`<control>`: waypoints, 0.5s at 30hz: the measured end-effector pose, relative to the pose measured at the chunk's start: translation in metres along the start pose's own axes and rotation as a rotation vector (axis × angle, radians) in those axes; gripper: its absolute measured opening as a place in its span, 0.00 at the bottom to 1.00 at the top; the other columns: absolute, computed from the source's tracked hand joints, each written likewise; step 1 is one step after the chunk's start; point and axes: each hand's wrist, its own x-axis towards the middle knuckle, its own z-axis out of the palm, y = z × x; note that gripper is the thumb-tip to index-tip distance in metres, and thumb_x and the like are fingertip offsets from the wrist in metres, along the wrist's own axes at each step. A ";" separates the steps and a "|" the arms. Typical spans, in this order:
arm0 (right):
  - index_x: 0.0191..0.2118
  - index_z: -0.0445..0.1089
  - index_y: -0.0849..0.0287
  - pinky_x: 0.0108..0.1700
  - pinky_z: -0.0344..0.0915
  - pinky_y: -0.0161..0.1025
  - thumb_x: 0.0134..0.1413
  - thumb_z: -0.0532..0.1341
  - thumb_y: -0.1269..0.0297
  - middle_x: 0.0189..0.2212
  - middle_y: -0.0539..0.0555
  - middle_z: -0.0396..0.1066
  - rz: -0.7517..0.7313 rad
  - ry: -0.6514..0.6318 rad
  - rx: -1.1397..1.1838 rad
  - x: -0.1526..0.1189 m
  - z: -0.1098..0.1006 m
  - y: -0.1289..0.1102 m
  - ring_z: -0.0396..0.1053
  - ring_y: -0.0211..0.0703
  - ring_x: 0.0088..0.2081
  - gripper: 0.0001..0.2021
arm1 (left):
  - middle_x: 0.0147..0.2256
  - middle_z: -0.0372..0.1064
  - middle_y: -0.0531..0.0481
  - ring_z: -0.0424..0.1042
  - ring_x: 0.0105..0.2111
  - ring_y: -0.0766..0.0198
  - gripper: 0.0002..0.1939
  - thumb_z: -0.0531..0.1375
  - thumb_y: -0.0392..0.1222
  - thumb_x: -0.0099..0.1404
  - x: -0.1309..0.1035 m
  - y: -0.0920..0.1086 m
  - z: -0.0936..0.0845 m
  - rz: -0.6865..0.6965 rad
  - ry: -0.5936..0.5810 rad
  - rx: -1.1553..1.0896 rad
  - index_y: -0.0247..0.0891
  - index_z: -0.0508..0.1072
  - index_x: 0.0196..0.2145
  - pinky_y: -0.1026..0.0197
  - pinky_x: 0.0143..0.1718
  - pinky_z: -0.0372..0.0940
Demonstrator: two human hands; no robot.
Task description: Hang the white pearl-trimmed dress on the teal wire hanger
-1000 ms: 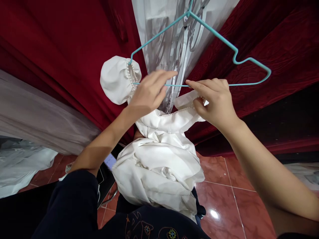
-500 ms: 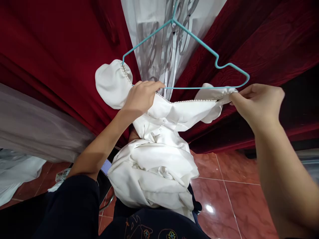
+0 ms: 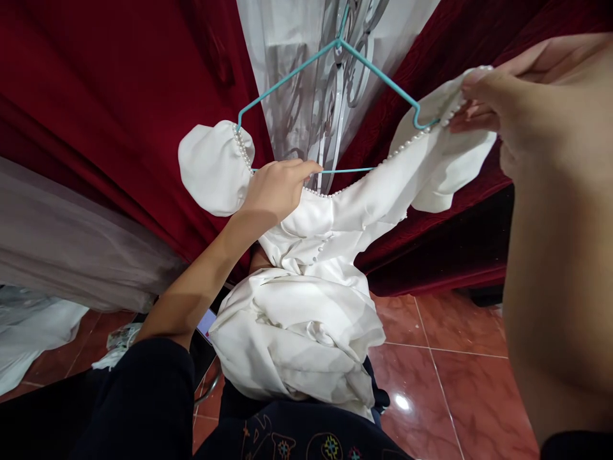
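Observation:
A white dress [image 3: 306, 306] with a pearl-beaded neckline and puffed sleeves lies bunched over my lap, its top raised against a teal hanger [image 3: 378, 71]. The left shoulder of the dress hangs on the hanger's left notch. My left hand [image 3: 282, 188] is closed over the neckline and the hanger's lower bar. At the upper right, my right hand [image 3: 522, 96] pinches the beaded edge of the other sleeve, which is drawn over the hanger's right end. That end is hidden by the cloth.
Dark red curtains [image 3: 119, 96] hang on both sides of a white sheer panel with metal scrollwork [image 3: 335, 108]. Red floor tiles [image 3: 460, 383] show below right. At lower left are white fabric [image 3: 38, 332] and part of a phone screen [image 3: 205, 321].
My right hand has moved up and closer with the right sleeve, which now covers the hanger's right end. My left hand has stayed nearly in place.

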 end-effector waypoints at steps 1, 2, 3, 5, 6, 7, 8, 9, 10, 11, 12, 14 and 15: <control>0.22 0.72 0.61 0.30 0.72 0.41 0.48 0.74 0.72 0.22 0.54 0.72 0.028 -0.002 0.105 0.001 0.006 0.003 0.71 0.39 0.23 0.12 | 0.43 0.81 0.53 0.80 0.45 0.55 0.26 0.54 0.23 0.68 0.000 0.001 0.000 -0.011 -0.004 0.020 0.45 0.81 0.53 0.56 0.44 0.70; 0.27 0.75 0.63 0.35 0.75 0.45 0.46 0.76 0.67 0.26 0.56 0.75 0.038 -0.004 0.203 -0.002 0.011 0.006 0.74 0.41 0.26 0.10 | 0.43 0.81 0.52 0.80 0.45 0.55 0.26 0.54 0.23 0.68 -0.001 0.001 0.000 -0.021 -0.009 0.041 0.44 0.81 0.53 0.55 0.44 0.70; 0.33 0.78 0.63 0.40 0.76 0.48 0.45 0.77 0.63 0.31 0.58 0.77 0.012 -0.010 0.274 -0.007 0.016 0.009 0.76 0.43 0.31 0.12 | 0.43 0.81 0.53 0.80 0.45 0.55 0.26 0.54 0.23 0.68 -0.002 0.002 -0.001 -0.028 -0.012 0.060 0.44 0.81 0.53 0.55 0.45 0.70; 0.45 0.78 0.61 0.50 0.76 0.52 0.50 0.75 0.57 0.42 0.59 0.79 -0.186 -0.030 0.299 -0.027 0.026 0.015 0.79 0.48 0.42 0.18 | 0.43 0.81 0.53 0.80 0.44 0.56 0.26 0.54 0.22 0.68 -0.003 0.002 -0.002 -0.031 -0.004 0.086 0.44 0.81 0.53 0.53 0.46 0.70; 0.48 0.77 0.59 0.55 0.75 0.55 0.55 0.72 0.56 0.46 0.60 0.78 -0.328 -0.056 0.241 -0.041 0.031 0.018 0.78 0.51 0.47 0.18 | 0.42 0.81 0.53 0.80 0.43 0.56 0.26 0.54 0.22 0.68 -0.003 0.002 -0.002 -0.029 0.003 0.093 0.45 0.81 0.53 0.53 0.47 0.70; 0.51 0.75 0.57 0.60 0.72 0.58 0.60 0.68 0.55 0.49 0.60 0.77 -0.486 -0.085 0.147 -0.055 0.036 0.021 0.76 0.53 0.53 0.16 | 0.42 0.81 0.53 0.80 0.43 0.56 0.26 0.54 0.22 0.68 -0.004 0.003 -0.002 -0.025 0.008 0.096 0.45 0.80 0.53 0.53 0.47 0.70; 0.55 0.73 0.55 0.67 0.67 0.60 0.65 0.64 0.56 0.54 0.60 0.75 -0.612 -0.140 0.014 -0.069 0.042 0.024 0.72 0.55 0.60 0.17 | 0.42 0.81 0.53 0.80 0.43 0.56 0.25 0.54 0.22 0.68 -0.004 0.003 -0.002 -0.021 0.012 0.098 0.44 0.80 0.53 0.52 0.47 0.70; 0.60 0.70 0.54 0.71 0.61 0.62 0.68 0.61 0.58 0.59 0.61 0.72 -0.682 -0.224 -0.139 -0.082 0.048 0.028 0.65 0.58 0.68 0.18 | 0.42 0.80 0.52 0.80 0.43 0.55 0.25 0.54 0.23 0.69 -0.005 0.004 -0.002 -0.019 0.014 0.102 0.44 0.80 0.53 0.52 0.47 0.70; 0.62 0.67 0.53 0.73 0.58 0.64 0.69 0.58 0.58 0.61 0.60 0.70 -0.714 -0.290 -0.265 -0.093 0.055 0.033 0.61 0.59 0.71 0.19 | 0.42 0.80 0.52 0.80 0.43 0.55 0.24 0.54 0.24 0.70 -0.005 0.005 -0.001 -0.018 0.011 0.109 0.44 0.80 0.54 0.52 0.47 0.70; 0.64 0.66 0.53 0.73 0.57 0.64 0.70 0.56 0.58 0.62 0.60 0.70 -0.712 -0.338 -0.367 -0.101 0.062 0.038 0.60 0.59 0.71 0.20 | 0.42 0.80 0.51 0.80 0.43 0.54 0.24 0.54 0.24 0.70 -0.005 0.006 0.000 -0.019 0.006 0.119 0.43 0.80 0.55 0.51 0.48 0.71; 0.64 0.65 0.53 0.71 0.58 0.64 0.70 0.55 0.57 0.61 0.60 0.71 -0.698 -0.366 -0.443 -0.107 0.068 0.043 0.63 0.59 0.68 0.20 | 0.42 0.80 0.51 0.80 0.44 0.54 0.24 0.54 0.24 0.71 -0.005 0.007 0.000 -0.021 0.000 0.130 0.43 0.80 0.55 0.51 0.48 0.71; 0.62 0.67 0.55 0.64 0.63 0.61 0.71 0.54 0.56 0.54 0.58 0.75 -0.663 -0.357 -0.511 -0.110 0.079 0.051 0.71 0.56 0.58 0.20 | 0.46 0.80 0.49 0.79 0.46 0.53 0.23 0.54 0.25 0.72 -0.008 0.010 0.002 -0.010 -0.005 0.143 0.42 0.79 0.57 0.49 0.51 0.71; 0.61 0.69 0.55 0.61 0.64 0.58 0.72 0.54 0.56 0.50 0.57 0.76 -0.651 -0.334 -0.515 -0.109 0.082 0.054 0.73 0.54 0.53 0.19 | 0.49 0.80 0.48 0.79 0.49 0.52 0.22 0.54 0.26 0.73 -0.009 0.012 0.002 0.016 0.001 0.137 0.40 0.77 0.58 0.48 0.55 0.71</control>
